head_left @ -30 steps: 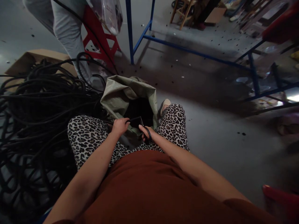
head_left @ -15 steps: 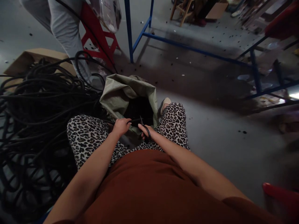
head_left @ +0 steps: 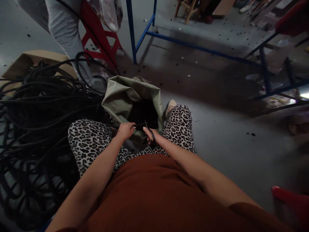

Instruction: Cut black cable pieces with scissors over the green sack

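Note:
My left hand [head_left: 126, 131] is closed on a black cord [head_left: 140, 124], whose end reaches over the near side of a grey-green sack. In my right hand [head_left: 151, 134] is a pair of scissors [head_left: 153, 138] with black handles, the blades pointing up beside the cord. The open sack [head_left: 118, 93] stands between my knees, its inside dark. To the left lies a big tangle of black cord [head_left: 45, 109]. Whether the blades touch the cord is too small to tell.
A cardboard box [head_left: 31, 58] stands behind the tangle. A person in grey trousers [head_left: 64, 29] is beside a red stool [head_left: 98, 42]. Ahead is a blue metal frame [head_left: 188, 46]. Something red [head_left: 287, 199] stands at the lower right. Small dark bits dot the floor.
The view has shifted very slightly. Both hands, the cord and the scissors show no clear movement.

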Demonstrator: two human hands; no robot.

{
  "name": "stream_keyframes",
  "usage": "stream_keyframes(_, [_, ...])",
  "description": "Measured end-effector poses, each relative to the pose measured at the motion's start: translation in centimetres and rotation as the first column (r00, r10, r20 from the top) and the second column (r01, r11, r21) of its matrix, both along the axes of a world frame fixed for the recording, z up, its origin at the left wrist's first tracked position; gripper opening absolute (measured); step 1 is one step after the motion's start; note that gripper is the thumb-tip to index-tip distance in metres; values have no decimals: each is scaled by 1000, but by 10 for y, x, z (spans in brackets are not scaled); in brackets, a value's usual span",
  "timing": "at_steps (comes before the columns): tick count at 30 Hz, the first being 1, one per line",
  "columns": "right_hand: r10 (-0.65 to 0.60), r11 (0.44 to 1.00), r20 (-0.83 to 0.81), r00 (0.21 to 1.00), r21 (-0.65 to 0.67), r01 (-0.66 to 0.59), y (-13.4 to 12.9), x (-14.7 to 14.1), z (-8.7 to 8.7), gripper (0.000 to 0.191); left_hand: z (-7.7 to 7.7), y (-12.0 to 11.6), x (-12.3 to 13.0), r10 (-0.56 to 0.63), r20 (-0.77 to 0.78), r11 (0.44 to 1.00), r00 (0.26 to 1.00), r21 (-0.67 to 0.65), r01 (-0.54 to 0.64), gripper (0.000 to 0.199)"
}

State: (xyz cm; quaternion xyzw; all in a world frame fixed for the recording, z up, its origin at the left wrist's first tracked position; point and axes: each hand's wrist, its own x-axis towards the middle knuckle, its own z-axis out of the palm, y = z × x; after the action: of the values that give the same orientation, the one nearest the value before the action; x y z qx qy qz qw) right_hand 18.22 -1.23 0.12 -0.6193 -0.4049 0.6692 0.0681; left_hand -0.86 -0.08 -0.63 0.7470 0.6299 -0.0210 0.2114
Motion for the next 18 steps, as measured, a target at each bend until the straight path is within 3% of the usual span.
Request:
stream_keyframes(10, [176,979,151,973,72,-188,1,3,-23,53,2,0,5,-25,-88,1000,996,-16,23,33])
stream_keyframes(18, [201,973,189,961,79,-219,0,4,-20,48,-2,-2,4,-36,-128,999,991,-6,35,33])
